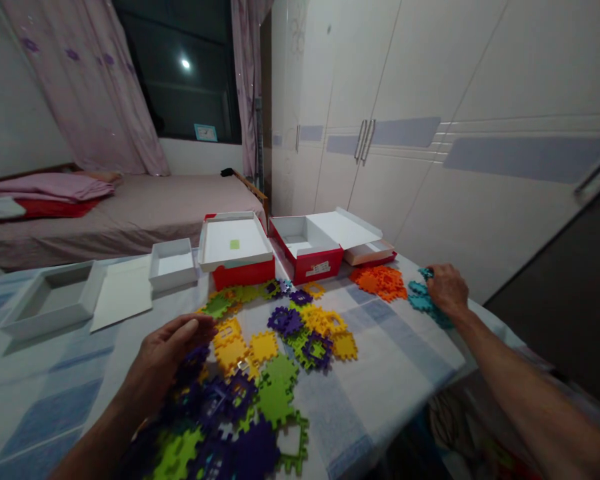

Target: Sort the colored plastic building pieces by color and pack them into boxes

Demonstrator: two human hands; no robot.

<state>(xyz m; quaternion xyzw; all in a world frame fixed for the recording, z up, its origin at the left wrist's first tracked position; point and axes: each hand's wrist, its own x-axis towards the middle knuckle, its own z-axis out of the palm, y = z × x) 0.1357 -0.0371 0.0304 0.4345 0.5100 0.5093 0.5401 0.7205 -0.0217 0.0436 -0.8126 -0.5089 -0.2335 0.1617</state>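
Note:
My right hand [448,288] is at the right edge of the table, its fingers curled down on a teal toothed plastic building piece [426,273]. More teal pieces [421,299] lie under and beside that hand. On the left, my left hand [163,360] hovers at the edge of the big mixed pile, fingers stretched forward and thumb along the top; I see nothing held in it. Near it are dark purple pieces [257,447], yellow pieces [231,353] and green pieces [279,390]. Orange pieces [380,283] form a separate heap left of the teal ones.
Behind the pieces stand a red box with a white tray-like top [237,243] and an open red box [313,257]. Farther left are a small white box [173,263], a pale card [123,293] and a grey tray [55,300]. A checked cloth [380,373] covers the table.

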